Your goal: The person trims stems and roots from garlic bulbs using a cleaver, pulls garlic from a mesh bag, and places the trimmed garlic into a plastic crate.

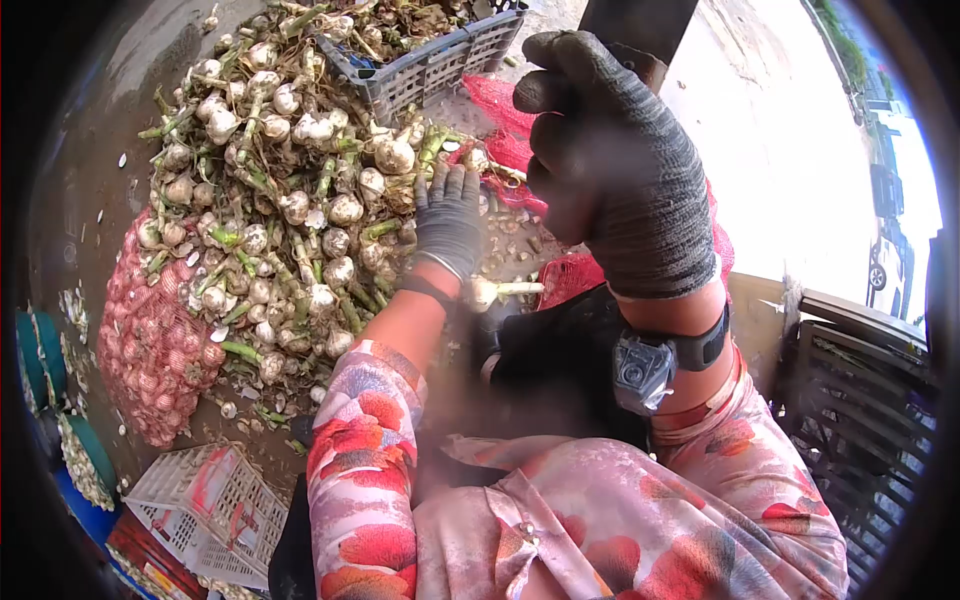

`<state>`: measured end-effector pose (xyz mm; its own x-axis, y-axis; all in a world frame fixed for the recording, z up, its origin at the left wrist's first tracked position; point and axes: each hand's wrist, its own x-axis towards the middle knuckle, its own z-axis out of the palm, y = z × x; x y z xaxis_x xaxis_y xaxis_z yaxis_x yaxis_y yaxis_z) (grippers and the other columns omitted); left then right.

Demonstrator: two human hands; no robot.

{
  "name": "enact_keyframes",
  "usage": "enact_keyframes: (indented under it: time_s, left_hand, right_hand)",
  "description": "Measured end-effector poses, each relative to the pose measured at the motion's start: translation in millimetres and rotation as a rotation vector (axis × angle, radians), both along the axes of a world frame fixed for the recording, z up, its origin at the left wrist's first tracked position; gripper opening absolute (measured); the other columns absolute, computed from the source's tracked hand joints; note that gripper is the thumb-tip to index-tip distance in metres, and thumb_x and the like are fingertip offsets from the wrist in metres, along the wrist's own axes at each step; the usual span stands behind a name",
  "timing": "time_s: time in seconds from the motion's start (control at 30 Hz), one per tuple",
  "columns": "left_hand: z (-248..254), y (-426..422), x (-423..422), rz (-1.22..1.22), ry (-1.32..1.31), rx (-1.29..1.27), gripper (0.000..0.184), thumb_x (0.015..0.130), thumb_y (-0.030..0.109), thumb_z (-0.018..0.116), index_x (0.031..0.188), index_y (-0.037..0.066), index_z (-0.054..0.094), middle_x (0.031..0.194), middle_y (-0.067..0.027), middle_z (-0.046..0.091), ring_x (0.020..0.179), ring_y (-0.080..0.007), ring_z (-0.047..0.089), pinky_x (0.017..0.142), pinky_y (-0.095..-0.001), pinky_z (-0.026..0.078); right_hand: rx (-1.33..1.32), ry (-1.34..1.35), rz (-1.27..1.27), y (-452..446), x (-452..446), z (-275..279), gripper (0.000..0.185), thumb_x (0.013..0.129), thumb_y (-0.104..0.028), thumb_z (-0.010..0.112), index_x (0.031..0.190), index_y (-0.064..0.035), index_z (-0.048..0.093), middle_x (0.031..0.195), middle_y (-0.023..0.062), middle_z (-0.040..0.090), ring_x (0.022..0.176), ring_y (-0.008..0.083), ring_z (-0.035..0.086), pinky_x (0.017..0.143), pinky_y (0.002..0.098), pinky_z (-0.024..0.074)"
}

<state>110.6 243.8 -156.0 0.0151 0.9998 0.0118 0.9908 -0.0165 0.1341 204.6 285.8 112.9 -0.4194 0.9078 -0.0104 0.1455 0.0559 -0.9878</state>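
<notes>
My left hand (447, 222), in a dark grey knit glove, reaches to the right edge of a heap of garlic (300, 200) with stems and roots. Its fingers are stretched out and nothing shows in them. Raised at the upper right, my right hand (630, 165) wears the same kind of glove. Its fingers are curled in, and what they hold, if anything, is hidden. A garlic bulb (484, 294) with a pale cut stem lies just below my left hand. Red mesh netting (572, 277) spreads between and behind my hands.
A grey plastic crate (440, 75) of garlic stands behind the heap. To the left leans a filled red mesh sack (155, 340). A white crate (210, 505) sits lower left, near teal containers (88, 460). Dark slatted crates (860, 400) stand right.
</notes>
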Motion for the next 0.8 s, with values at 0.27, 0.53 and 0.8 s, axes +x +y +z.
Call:
enact_keyframes:
  time_s: [0.27, 0.53, 0.8]
  left_hand:
    - [-1.3, 57.6, -28.8, 0.031, 0.279, -0.369, 0.043, 0.093, 0.036, 0.043, 0.128, 0.015, 0.059, 0.15, -0.0123, 0.033, 0.138, -0.0393, 0.026, 0.109, -0.0656, 0.003]
    - [12.7, -103.3, -73.7, -0.077, 0.281, -0.685, 0.049, 0.086, 0.039, 0.054, 0.126, 0.011, 0.058, 0.132, -0.0143, 0.053, 0.129, -0.029, 0.042, 0.108, -0.0544, 0.026]
    - [77.9, 17.0, -18.8, -0.133, -0.266, -0.447, 0.029, 0.084, 0.027, 0.057, 0.098, 0.003, 0.067, 0.089, -0.0205, 0.067, 0.086, -0.0368, 0.066, 0.077, -0.0438, 0.052]
  right_hand:
    - [-0.493, 0.5, -0.256, 17.5, 3.4, 1.5, 0.034, 0.094, -0.018, 0.049, 0.122, 0.0009, 0.05, 0.088, 0.0044, 0.057, 0.053, 0.0056, 0.04, 0.044, 0.0199, 0.0332]
    - [-0.534, 0.711, -0.23, 17.3, 41.8, 3.9, 0.036, 0.097, -0.028, 0.049, 0.119, 0.001, 0.05, 0.084, 0.0029, 0.056, 0.05, 0.0053, 0.04, 0.039, 0.0196, 0.0312]
    - [-0.567, 0.607, -0.405, 26.4, 42.0, 7.5, 0.039, 0.095, -0.03, 0.05, 0.119, 0.0005, 0.049, 0.084, 0.0035, 0.055, 0.05, 0.006, 0.042, 0.039, 0.0207, 0.0339]
